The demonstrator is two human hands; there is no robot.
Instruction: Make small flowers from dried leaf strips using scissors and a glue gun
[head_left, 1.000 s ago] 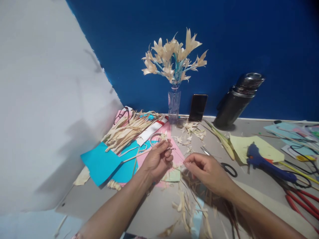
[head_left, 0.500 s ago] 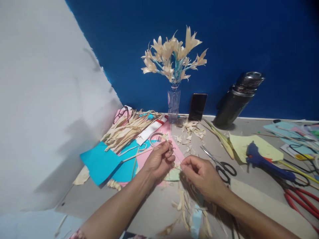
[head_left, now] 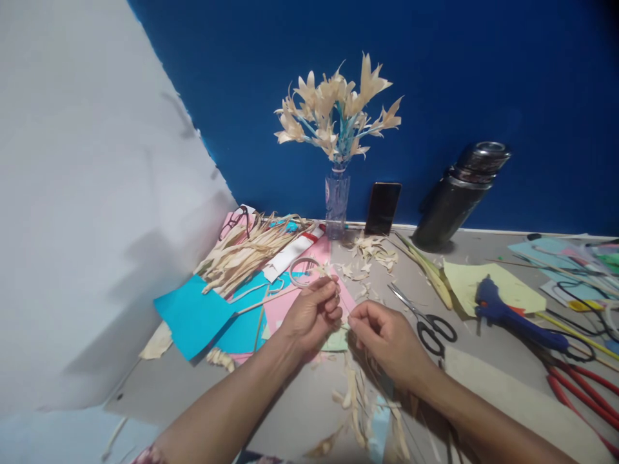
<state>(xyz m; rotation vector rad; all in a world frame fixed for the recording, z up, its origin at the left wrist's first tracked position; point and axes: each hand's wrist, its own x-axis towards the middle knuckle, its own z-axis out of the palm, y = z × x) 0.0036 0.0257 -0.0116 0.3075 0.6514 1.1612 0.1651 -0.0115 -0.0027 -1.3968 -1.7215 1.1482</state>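
My left hand (head_left: 314, 312) is closed in a pinch around the base of a small cream husk flower (head_left: 325, 270), whose pale tips stick up above the fingers. To its right, my right hand (head_left: 387, 341) has thumb and forefinger pressed together on a thin strand (head_left: 346, 305) that runs toward the left hand. Whether the strand is thread or wire is too fine to tell. Behind the left fingers lies a roll of tape (head_left: 293, 273) on pink paper (head_left: 280, 309). Scissors (head_left: 425, 322) with black handles rest just right of my right hand.
At the back stands a clear bottle (head_left: 337, 209) with husk flowers (head_left: 333, 103), beside a phone (head_left: 383, 208) and a leaning dark flask (head_left: 452, 206). Dried husks (head_left: 246, 248) and blue paper (head_left: 193, 316) lie left. A glue gun (head_left: 517, 319) and red-handled pliers (head_left: 585, 393) lie right.
Both hands keep nearly the same pose and grip. My left hand sits very slightly farther right, and the view has shifted a little.
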